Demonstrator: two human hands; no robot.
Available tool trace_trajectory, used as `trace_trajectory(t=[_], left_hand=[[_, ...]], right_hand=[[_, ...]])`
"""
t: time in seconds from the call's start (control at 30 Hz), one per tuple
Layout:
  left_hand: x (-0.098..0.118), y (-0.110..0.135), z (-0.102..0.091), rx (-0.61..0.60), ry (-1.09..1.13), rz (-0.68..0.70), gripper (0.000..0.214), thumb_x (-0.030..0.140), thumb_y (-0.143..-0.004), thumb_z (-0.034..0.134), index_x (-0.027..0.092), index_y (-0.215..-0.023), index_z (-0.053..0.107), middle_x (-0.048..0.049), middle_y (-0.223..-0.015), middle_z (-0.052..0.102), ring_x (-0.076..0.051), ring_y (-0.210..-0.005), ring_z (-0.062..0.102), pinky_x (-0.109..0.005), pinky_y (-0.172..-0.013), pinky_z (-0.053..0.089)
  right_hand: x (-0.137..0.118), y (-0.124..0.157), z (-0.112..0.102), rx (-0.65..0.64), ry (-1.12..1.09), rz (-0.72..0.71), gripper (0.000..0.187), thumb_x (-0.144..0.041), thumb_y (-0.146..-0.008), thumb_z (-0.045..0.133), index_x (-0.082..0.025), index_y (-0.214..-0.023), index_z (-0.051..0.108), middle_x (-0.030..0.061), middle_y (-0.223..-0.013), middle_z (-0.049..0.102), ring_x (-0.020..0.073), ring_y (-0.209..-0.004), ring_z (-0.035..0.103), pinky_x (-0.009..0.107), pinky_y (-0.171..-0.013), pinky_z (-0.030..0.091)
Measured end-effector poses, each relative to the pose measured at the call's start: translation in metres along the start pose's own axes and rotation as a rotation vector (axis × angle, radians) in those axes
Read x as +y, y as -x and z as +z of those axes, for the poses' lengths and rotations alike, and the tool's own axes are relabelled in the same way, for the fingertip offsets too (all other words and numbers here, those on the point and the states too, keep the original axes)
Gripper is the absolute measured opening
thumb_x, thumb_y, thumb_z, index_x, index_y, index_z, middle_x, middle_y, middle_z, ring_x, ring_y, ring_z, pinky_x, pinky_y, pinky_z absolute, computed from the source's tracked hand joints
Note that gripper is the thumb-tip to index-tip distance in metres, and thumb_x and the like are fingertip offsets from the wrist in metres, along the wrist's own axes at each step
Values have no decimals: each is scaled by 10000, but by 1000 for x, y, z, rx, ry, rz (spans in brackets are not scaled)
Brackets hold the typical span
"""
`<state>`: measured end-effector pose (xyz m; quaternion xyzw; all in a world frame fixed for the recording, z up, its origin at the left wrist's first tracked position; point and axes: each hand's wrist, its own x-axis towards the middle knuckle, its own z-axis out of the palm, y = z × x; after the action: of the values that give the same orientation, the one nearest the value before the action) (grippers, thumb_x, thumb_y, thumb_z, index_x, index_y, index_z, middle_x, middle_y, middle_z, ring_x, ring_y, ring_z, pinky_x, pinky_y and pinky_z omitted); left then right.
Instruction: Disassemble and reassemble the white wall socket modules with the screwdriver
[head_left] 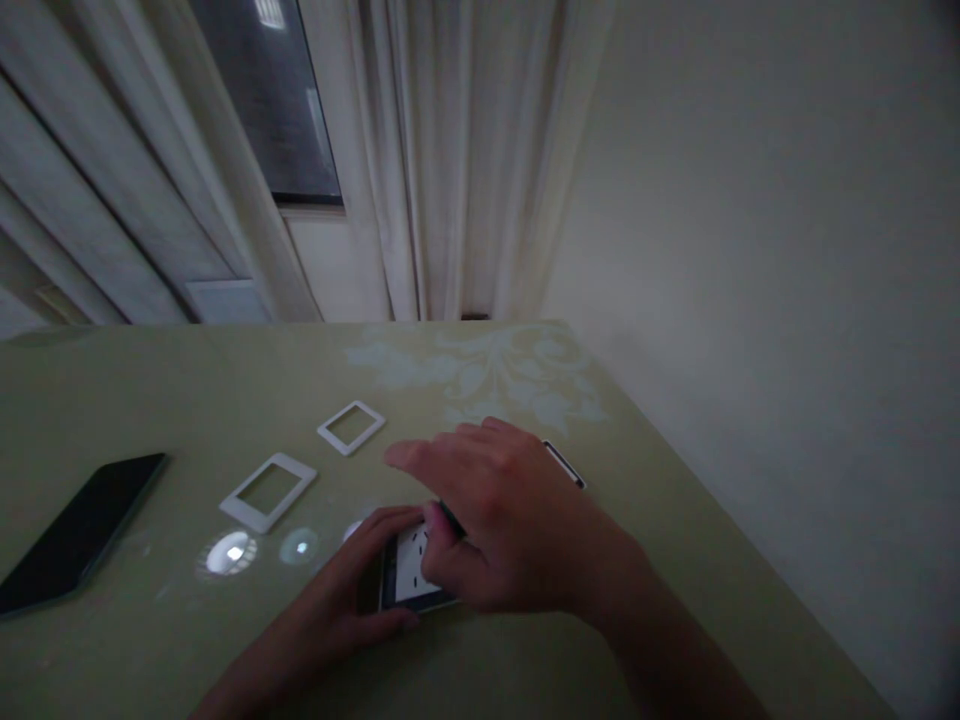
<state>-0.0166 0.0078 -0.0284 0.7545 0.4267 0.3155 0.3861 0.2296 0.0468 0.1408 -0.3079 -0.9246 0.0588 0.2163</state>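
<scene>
A white socket module (411, 576) with dark slots lies on the green table (187, 400) near its front edge. My left hand (349, 600) grips it from the left, fingers curled round its edge. My right hand (495, 520) is over its right side, thumb pressed on its face beside a small dark thing I cannot make out, index finger stretched out to the left. Two white rectangular frames lie beyond the hands: a larger frame (268, 490) and a smaller frame (351, 426).
A dark phone (82, 530) lies at the table's left. A thin white-edged plate (564, 464) shows behind my right hand. Bright ceiling-light reflections (231, 552) sit on the tabletop. Curtains (450, 150) and a window stand behind; a plain wall is on the right.
</scene>
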Motion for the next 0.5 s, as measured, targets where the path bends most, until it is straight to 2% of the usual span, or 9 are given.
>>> trace_trajectory(t=[0.07, 0.13, 0.2, 0.3, 0.37, 0.5], left_hand=[[-6, 3, 1, 13, -18, -10, 806, 320, -844, 827, 493, -1558, 496, 9, -1580, 625, -387, -1390, 651, -591, -1109, 587], [-10, 4, 2, 10, -25, -32, 825, 297, -838, 823, 490, -1566, 486, -10, -1601, 608, -405, -1390, 648, -624, -1093, 588], [-12, 5, 3, -5, -4, -39, 818, 292, -847, 821, 494, -1565, 485, -16, -1600, 609, -405, -1389, 650, -627, -1081, 597], [-15, 6, 4, -4, 52, -31, 770, 329, -867, 833, 492, -1546, 508, -21, -1579, 629, -390, -1375, 663, -601, -1073, 614], [-20, 8, 5, -9, 59, -35, 761, 347, -880, 830, 469, -1557, 503, -33, -1577, 633, -386, -1374, 667, -584, -1075, 619], [-32, 14, 6, -3, -20, -45, 805, 341, -888, 824, 475, -1593, 460, -31, -1635, 583, -397, -1441, 614, -605, -1118, 576]], right_hand=[[0, -1, 1, -17, 76, 102, 344, -432, -1040, 537, -189, -1255, 652, 63, -900, 802, 245, -778, 698, 371, -708, 411], [0, -2, 2, -53, 119, 170, 364, -482, -1094, 470, -197, -1199, 671, 59, -821, 790, 233, -698, 682, 361, -663, 384], [-1, -2, 0, -80, 71, 124, 315, -425, -1113, 484, -211, -1280, 644, 51, -916, 808, 230, -784, 708, 361, -730, 422], [-2, 0, -4, -84, -76, -13, 348, -317, -1106, 543, -221, -1441, 557, 59, -1192, 794, 226, -1066, 704, 366, -944, 456], [-3, 1, -5, -71, -107, -22, 371, -298, -1093, 551, -211, -1454, 551, 74, -1255, 774, 232, -1128, 687, 367, -973, 457], [-2, 0, -1, -85, 23, 166, 357, -500, -1097, 520, -205, -1234, 666, 57, -898, 790, 247, -805, 704, 362, -738, 437]])
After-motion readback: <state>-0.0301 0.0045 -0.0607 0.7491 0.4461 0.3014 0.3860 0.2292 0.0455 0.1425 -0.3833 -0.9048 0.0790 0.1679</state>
